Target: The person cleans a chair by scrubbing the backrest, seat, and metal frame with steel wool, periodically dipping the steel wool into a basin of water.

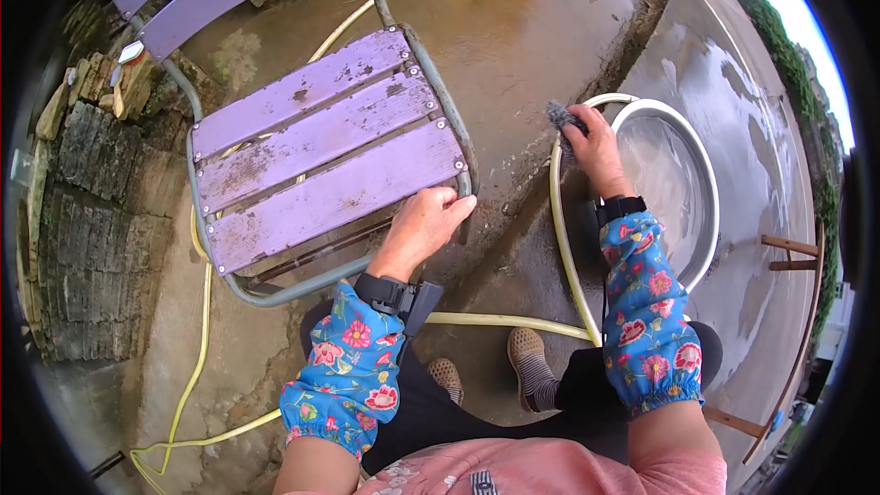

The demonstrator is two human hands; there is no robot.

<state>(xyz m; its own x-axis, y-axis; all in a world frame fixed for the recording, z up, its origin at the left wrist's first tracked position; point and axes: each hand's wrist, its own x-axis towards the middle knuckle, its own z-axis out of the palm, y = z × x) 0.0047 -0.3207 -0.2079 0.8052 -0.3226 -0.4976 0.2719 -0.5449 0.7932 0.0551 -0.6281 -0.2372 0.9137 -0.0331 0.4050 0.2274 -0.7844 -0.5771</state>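
A chair with purple slats (325, 160) and a grey metal frame stands at the left, its seat marked with dark dirt and worn patches. My left hand (423, 227) grips the front right corner of the chair frame, fingers closed round the tube. To the right, my right hand (598, 148) holds a dark grey scrubber (561, 115) over the wet ground, beside a round basin (711, 185) of water. Drops of water show in the air and on the ground near the scrubber. The palm side of my right hand is hidden.
A yellow hose (203, 330) runs across the ground, behind the chair, past my feet and round the basin's left side. Stacked stone slabs (101, 220) stand at the far left. A wooden frame (793, 254) lies at the far right. The concrete has a raised edge.
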